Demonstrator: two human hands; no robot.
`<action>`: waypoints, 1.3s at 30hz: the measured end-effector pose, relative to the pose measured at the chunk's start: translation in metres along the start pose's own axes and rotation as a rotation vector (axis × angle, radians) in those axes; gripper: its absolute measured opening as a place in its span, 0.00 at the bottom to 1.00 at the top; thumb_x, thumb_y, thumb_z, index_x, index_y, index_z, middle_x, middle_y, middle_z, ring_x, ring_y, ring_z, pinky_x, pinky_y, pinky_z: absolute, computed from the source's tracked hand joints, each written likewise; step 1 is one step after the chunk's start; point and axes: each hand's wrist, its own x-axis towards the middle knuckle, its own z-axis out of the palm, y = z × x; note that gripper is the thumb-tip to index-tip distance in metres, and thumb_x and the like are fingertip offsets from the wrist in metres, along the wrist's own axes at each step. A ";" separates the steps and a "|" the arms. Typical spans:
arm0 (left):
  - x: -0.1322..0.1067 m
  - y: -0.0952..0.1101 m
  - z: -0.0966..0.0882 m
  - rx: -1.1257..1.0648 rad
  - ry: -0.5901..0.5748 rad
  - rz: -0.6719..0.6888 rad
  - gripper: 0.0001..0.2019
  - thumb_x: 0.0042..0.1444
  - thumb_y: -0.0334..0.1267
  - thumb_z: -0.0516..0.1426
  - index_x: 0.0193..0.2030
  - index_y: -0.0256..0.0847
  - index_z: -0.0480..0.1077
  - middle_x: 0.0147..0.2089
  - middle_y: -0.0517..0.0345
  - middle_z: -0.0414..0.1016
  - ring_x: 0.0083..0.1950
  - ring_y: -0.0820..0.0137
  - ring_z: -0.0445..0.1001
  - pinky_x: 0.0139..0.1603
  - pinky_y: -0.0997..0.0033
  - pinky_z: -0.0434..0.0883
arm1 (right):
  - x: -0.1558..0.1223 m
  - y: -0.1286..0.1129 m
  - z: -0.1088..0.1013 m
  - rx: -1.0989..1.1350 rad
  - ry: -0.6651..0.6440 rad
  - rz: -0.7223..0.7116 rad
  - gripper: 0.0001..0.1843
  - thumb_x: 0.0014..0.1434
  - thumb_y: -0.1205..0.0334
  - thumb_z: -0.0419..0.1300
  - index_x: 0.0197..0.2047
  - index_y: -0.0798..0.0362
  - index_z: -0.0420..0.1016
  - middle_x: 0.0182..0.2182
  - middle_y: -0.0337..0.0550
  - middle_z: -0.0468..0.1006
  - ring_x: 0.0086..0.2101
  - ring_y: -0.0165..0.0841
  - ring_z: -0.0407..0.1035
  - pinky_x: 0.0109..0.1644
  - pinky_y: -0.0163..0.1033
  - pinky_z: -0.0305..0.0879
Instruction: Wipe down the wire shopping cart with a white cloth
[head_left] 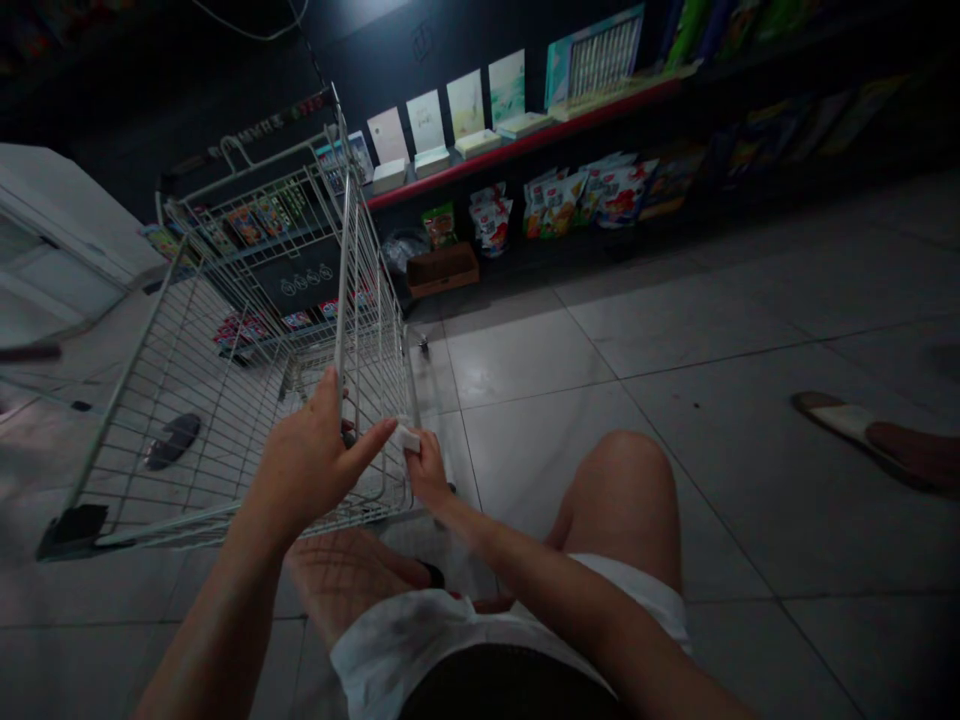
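A metal wire shopping cart (347,280) stands at the left, directly in front of my knees. My left hand (311,460) lies over the near end of its top side rail, fingers curled partly out of sight behind the rail and thumb stretched to the right. Lower down, at the outside of the cart's side wires, my right hand (427,465) is closed on a small white folded wipe (407,438). The wipe is close to the left thumb tip; whether they touch I cannot tell.
Behind the cart, a red-edged shelf (480,160) carries upright cards and boxes. Snack bags (555,203) and a brown cardboard tray (442,270) are below it. Another person's foot in a light shoe (840,420) is on the tiled floor at the right. A white cabinet (67,215) stands at the far left.
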 end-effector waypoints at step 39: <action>-0.004 0.001 -0.004 -0.010 -0.008 0.001 0.46 0.55 0.67 0.51 0.67 0.28 0.55 0.50 0.38 0.77 0.45 0.53 0.79 0.43 0.57 0.72 | 0.029 -0.075 -0.017 -0.008 -0.175 -0.189 0.04 0.53 0.69 0.55 0.30 0.53 0.69 0.34 0.41 0.69 0.38 0.32 0.67 0.44 0.37 0.67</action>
